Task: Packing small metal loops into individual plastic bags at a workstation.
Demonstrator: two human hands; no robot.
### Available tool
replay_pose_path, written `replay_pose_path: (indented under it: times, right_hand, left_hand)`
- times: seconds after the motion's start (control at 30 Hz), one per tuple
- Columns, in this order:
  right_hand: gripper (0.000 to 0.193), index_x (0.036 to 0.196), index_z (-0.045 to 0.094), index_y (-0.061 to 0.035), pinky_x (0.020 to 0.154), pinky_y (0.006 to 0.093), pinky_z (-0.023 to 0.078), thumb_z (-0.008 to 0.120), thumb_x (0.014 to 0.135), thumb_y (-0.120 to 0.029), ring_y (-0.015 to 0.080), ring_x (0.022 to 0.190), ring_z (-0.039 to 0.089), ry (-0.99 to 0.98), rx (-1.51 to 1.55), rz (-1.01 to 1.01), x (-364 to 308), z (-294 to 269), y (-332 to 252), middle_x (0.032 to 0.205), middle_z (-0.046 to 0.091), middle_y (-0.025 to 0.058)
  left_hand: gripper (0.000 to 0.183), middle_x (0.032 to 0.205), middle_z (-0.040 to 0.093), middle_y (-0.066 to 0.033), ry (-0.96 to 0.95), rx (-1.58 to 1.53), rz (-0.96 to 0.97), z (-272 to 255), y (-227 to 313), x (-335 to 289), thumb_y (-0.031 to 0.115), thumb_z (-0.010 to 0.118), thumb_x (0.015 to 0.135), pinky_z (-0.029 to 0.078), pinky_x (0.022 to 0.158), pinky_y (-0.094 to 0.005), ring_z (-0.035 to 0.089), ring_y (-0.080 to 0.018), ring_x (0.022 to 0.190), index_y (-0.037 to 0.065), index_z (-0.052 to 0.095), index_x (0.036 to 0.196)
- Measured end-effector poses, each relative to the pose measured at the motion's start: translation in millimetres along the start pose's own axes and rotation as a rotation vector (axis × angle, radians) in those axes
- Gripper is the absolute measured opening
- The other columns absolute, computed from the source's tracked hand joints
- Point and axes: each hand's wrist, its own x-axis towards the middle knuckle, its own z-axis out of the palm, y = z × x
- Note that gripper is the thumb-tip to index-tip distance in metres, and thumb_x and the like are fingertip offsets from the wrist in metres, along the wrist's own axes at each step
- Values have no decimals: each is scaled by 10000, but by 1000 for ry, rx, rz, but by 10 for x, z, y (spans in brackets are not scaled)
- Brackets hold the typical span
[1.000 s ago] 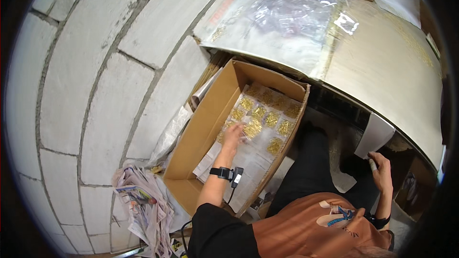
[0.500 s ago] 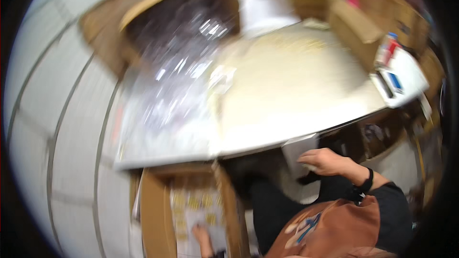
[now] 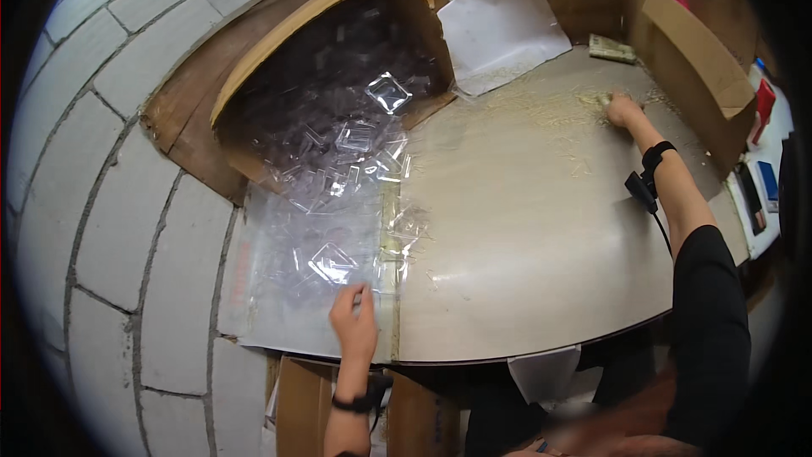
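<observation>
My left hand (image 3: 353, 315) hovers by the front left of the table, fingers curled together; whatever they may hold is hidden. Just beyond its fingertips lies a clear plastic case or tray piece (image 3: 333, 263). Farther off, more clear plastic pieces (image 3: 355, 137) spill out of a tipped cardboard box (image 3: 245, 76). My right arm stretches to the far right of the table, where my right hand (image 3: 624, 111) is closed among thin, small yellowish pieces (image 3: 554, 95) scattered over the surface. What its fingers grip is too small to make out.
Cardboard walls (image 3: 689, 76) edge the table's far right, with a small bundle (image 3: 611, 49) beside them. A white sheet (image 3: 503, 34) stands at the back. Below the front edge are an open cardboard box (image 3: 303, 393) and a white container (image 3: 544, 372). A block wall (image 3: 118, 211) runs along the left.
My left hand has come up out of the cardboard box below the table. My right hand has gone from below the front edge to the small yellowish pieces at the far right.
</observation>
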Motion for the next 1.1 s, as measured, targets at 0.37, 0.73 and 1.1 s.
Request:
replay_pose_path:
  times: [0.37, 0.73, 1.1]
  right_hand:
    - [626, 1463, 154, -78, 1121, 495, 150, 341, 948, -382, 502, 1354, 106, -358, -390, -649, -2528, -215, -497, 1482, 133, 280]
    - [528, 1430, 293, -145, 1132, 438, 177, 399, 956, -354, 377, 1391, 139, -313, -134, -888, -3386, -319, -59, 1496, 201, 181]
    - [564, 1430, 287, -122, 1096, 443, 262, 460, 914, -266, 407, 1349, 243, -373, 163, -859, -3883, -453, -44, 1475, 220, 230]
  left_hand:
    - [234, 960, 631, -159, -265, 620, -72, 1077, -168, 1197, 217, 661, 774, 475, 742, -429, 603, -340, 903, 41, 638, 926]
    - [159, 774, 588, -34, -35, -624, -327, 531, 509, 299, -17, 628, 763, 457, 562, -258, 578, -130, 704, 32, 583, 907]
    - [189, 1188, 577, -137, -174, -1795, -817, 286, 327, -2056, 52, 533, 893, 396, 969, -586, 490, -348, 1191, 118, 553, 1070]
